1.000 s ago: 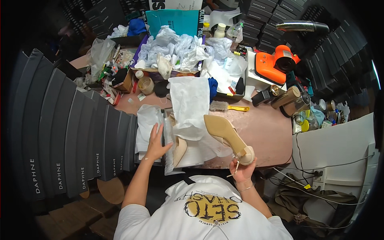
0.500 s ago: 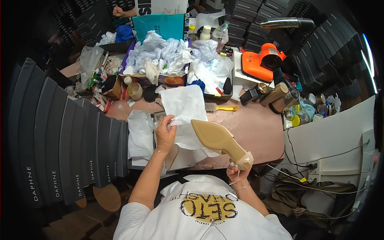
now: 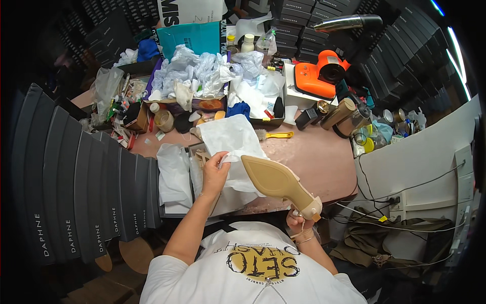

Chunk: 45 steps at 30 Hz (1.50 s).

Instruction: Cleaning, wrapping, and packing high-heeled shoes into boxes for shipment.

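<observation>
A beige high-heeled shoe (image 3: 276, 180) is held sole up over the near edge of the pink table (image 3: 319, 157), with my right hand (image 3: 298, 219) gripping it at the heel end. My left hand (image 3: 215, 175) pinches the edge of a white tissue paper sheet (image 3: 230, 139) that lies over an open shoe box (image 3: 195, 152). More white paper (image 3: 173, 172) hangs over the box's left side.
A tall row of dark shoe boxes (image 3: 76, 172) stands at my left. At the back are crumpled plastic bags (image 3: 197, 73), an orange machine (image 3: 319, 76), bottles, a tape roll (image 3: 164, 120) and a yellow-handled brush (image 3: 273, 135). A white cabinet (image 3: 425, 157) with cables is right.
My left hand moved from flat on the paper at the box to pinching the tissue sheet's edge and lifting it. The shoe has shifted slightly, still held by my right hand.
</observation>
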{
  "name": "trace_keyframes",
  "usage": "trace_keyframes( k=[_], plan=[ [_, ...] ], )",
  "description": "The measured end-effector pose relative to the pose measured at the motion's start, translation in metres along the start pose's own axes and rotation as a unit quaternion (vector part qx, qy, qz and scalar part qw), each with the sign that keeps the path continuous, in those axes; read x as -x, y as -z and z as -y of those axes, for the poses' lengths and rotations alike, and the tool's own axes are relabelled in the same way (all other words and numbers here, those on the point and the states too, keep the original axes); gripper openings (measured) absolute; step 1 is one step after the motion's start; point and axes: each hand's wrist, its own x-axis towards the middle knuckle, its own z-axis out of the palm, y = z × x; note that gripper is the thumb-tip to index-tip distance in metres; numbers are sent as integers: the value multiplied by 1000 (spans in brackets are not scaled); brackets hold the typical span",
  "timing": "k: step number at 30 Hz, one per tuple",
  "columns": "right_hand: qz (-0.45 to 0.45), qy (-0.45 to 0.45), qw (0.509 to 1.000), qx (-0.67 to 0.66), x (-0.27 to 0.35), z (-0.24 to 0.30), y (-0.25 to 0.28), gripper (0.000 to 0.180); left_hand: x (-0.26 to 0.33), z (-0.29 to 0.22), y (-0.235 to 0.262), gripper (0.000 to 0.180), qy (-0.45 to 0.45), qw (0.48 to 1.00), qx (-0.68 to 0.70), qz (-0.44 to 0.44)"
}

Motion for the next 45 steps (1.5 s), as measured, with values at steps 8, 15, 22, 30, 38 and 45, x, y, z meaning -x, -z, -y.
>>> trace_keyframes(
  k=[8,15,22,30,38,45],
  plan=[
    [-131,-61,950,278,-13,12,-44,68,10,-20,1,20,21,992,114,58],
    [-99,-57,993,19,-15,-5,-4,67,21,-23,34,32,2,999,9,-45],
    [-32,-93,995,-18,1,-6,19,61,40,-35,45,30,43,999,11,-16],
    [-69,-80,994,-27,5,-8,19,53,47,-36,23,27,56,997,60,9],
    [1,-71,997,21,4,2,30,73,45,-22,25,21,41,999,9,-11],
    [32,-102,994,36,-23,1,0,85,63,9,125,20,31,954,-228,-193]
  ],
)
